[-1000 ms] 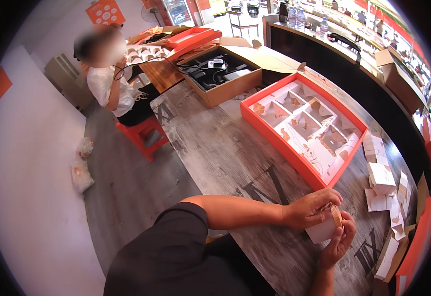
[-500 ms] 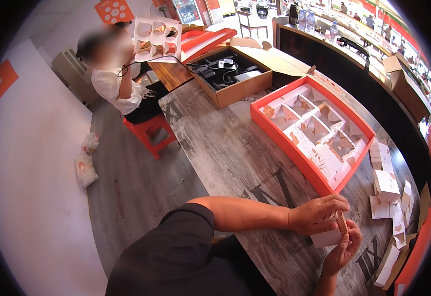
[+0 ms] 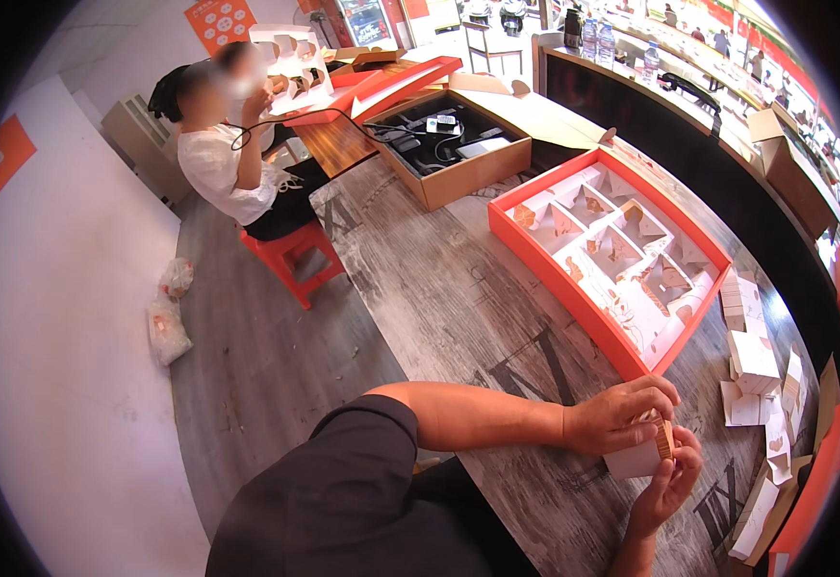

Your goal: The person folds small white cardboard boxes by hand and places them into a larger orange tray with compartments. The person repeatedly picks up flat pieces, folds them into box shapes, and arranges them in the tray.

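Over the near part of the table, my left hand (image 3: 612, 415) and my right hand (image 3: 667, 489) both grip a small white cardboard box (image 3: 636, 462) with a brown patterned flap. The left fingers bend over its top, while the right thumb and fingers pinch the patterned side. Just beyond my hands lies a shallow red box (image 3: 574, 300), its near corner close to my left fingers. White dividers (image 3: 605, 219) and printed white card pieces fill it. The inside of the small box is mostly hidden by my fingers.
Several small white boxes (image 3: 753, 363) are heaped on the right. A brown carton (image 3: 478, 179) with black items and a cable stands farther back. Across the table, a person (image 3: 223, 178) on a red stool (image 3: 295, 258) holds a white divider insert (image 3: 295, 60).
My hands stay in nearly the same place on the small box, with slight finger movement. The other person has lowered the white divider insert and tilted it.
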The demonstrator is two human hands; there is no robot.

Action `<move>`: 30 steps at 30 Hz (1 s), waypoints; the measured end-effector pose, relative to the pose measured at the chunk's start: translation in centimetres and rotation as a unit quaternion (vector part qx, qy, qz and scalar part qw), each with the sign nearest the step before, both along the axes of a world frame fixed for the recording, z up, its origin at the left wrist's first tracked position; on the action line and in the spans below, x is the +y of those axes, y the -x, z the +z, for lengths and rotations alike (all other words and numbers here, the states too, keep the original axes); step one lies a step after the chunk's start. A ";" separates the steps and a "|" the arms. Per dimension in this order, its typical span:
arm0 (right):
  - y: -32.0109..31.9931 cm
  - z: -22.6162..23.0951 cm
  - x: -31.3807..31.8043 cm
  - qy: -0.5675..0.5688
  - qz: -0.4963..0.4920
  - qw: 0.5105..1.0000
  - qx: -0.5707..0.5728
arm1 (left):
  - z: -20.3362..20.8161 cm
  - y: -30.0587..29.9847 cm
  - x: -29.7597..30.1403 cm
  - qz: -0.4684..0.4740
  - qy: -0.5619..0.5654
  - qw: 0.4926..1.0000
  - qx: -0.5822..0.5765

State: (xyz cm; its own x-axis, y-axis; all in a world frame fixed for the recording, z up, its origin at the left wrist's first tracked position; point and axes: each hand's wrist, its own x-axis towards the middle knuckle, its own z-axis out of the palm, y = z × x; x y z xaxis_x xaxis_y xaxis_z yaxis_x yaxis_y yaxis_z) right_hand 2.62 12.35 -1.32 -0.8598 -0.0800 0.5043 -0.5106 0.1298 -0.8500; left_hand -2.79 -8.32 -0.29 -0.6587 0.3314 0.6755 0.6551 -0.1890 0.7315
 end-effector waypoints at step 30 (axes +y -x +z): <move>0.1 0.8 0.3 -0.115 -0.046 0.990 0.071 | 0.0 0.4 0.0 0.005 0.032 0.999 0.025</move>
State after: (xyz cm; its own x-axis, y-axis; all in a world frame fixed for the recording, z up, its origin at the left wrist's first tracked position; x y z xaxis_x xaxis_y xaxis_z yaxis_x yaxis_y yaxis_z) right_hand 2.51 12.68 -0.57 -0.7900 -0.1309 0.5990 -0.6005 0.3628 -0.7126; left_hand -3.22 -8.29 -0.25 -0.6277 0.3688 0.6855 0.6930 -0.1364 0.7079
